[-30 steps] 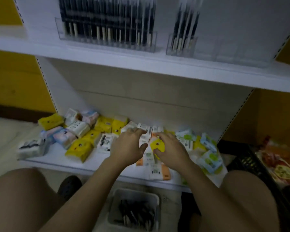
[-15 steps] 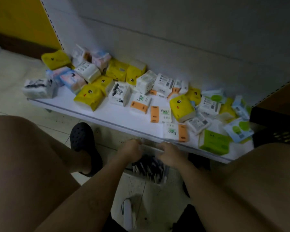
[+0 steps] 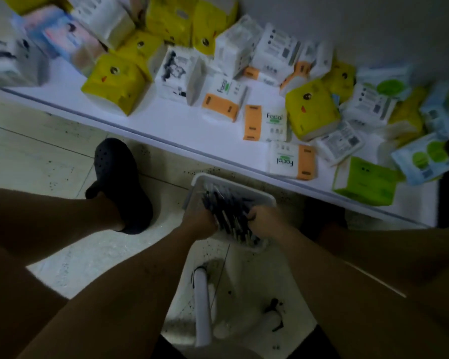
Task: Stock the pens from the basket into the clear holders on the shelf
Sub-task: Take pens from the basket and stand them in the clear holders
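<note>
Down at floor level, the basket [image 3: 257,194] is seen just in front of the low shelf [image 3: 182,125], and the pens [image 3: 231,216] are lying in it in a dark, loose heap. Both hands are sunk into that heap. The left hand [image 3: 198,221] is curled round a cluster of pens from its side, and the right hand [image 3: 266,220] is hooked onto them from the other, so one bunch looks to be gathered between the two. The light is dim, and how many pens are caught cannot be made out.

The step in hand is judged to be the pick-up of a bunch. It would be done best if the pens were lined up the same way before being lifted, tips together, so that they can be dropped straight into a slot. A modest bunch is to be preferred, since an overfull grasp is likely to shed pens onto the tiled floor [image 3: 49,156]. The basket appears light and could be dragged or tipped if the bunch is pulled sideways, so a straight lift is advised.

The clear holders are not in view here, so a rise and a reach upward will be needed. The shelf in front is crowded with tissue packs [image 3: 114,84], which are best cleared on the way up. A dark shoe [image 3: 119,182] is planted left of the basket.
</note>
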Demonstrator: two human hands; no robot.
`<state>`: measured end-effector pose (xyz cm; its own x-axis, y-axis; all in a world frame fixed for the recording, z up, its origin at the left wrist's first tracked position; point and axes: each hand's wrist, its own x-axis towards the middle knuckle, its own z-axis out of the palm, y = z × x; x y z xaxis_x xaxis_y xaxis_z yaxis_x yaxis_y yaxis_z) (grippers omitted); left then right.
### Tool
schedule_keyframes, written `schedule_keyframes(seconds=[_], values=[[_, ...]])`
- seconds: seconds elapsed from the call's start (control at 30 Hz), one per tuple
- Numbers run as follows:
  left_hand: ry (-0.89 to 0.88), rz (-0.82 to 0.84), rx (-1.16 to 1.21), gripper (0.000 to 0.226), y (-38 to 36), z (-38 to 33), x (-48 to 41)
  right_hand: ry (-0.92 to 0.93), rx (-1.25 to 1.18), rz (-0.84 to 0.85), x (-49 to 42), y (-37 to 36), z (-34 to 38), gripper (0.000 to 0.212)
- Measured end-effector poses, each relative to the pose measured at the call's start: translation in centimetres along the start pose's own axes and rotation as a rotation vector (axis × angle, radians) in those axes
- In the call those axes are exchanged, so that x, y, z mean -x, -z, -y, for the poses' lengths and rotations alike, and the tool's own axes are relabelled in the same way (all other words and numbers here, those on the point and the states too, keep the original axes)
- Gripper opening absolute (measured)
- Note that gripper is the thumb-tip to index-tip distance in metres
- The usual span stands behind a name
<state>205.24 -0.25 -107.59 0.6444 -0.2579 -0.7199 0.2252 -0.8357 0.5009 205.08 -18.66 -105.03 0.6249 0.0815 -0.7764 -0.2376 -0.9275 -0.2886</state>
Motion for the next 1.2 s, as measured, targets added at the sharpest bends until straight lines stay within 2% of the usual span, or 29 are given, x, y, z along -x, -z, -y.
schedule_keyframes(seconds=[0.1, 0.2, 0.3, 0.4, 0.47, 0.57, 0.67, 0.73, 0.77, 0.87, 0.97, 1.17, 1.2], values=[[0.043, 0.096, -0.05, 0.025, -2.0, -0.8, -0.4, -0.034, -0.002, 0.072, 0.2, -1.6, -0.2, 0.021], [0.046, 0.177, -0.027, 0.034, -3.3, -1.3, -0.9, -0.042, -0.051, 0.065, -0.3, -2.4, 0.1, 0.013], [-0.008, 0.297, -0.023, 0.052, -3.2, -1.8, -1.8, -0.071, -0.103, 0.028, -0.9, -3.1, 0.6, 0.02], [-0.009, 0.38, 0.008, 0.049, -2.9, -2.5, -2.5, -0.142, -0.126, 0.012, -1.1, -4.2, -0.1, 0.022], [0.047, 0.362, 0.081, 0.044, -2.9, -2.6, -2.7, -0.146, -0.099, 0.033, -0.9, -4.7, -0.8, 0.023], [0.166, 0.19, 0.256, 0.037, -3.5, -1.8, -3.2, -0.175, -0.117, 0.062, -1.1, -4.9, -1.2, 0.028], [0.225, 0.005, 0.387, 0.017, -4.3, -1.3, -3.2, -0.214, -0.154, 0.074, -1.5, -4.6, -1.0, 0.011], [0.211, -0.039, 0.392, 0.017, -4.3, -1.4, -3.1, -0.233, -0.178, 0.067, -1.8, -4.4, -1.1, 0.031], [0.197, -0.038, 0.392, 0.017, -4.1, -1.6, -2.9, -0.247, -0.177, 0.086, -2.1, -4.6, -1.3, 0.033], [0.154, -0.055, 0.393, 0.023, -3.1, -2.1, -2.6, -0.271, -0.204, 0.139, -2.6, -4.6, -1.6, 0.021], [0.144, -0.022, 0.461, 0.017, -1.9, -2.2, -2.0, -0.23, -0.08, 0.213, -2.7, -4.6, -1.3, 0.031], [0.226, 0.131, 0.501, 0.009, -0.8, -1.6, -0.1, -0.3, -0.224, 0.187, -3.1, -5.2, -1.8, 0.036], [0.246, 0.156, 0.487, 0.011, -0.8, -1.5, 0.1, -0.279, -0.179, 0.169, -3.0, -4.9, -1.8, 0.037]])
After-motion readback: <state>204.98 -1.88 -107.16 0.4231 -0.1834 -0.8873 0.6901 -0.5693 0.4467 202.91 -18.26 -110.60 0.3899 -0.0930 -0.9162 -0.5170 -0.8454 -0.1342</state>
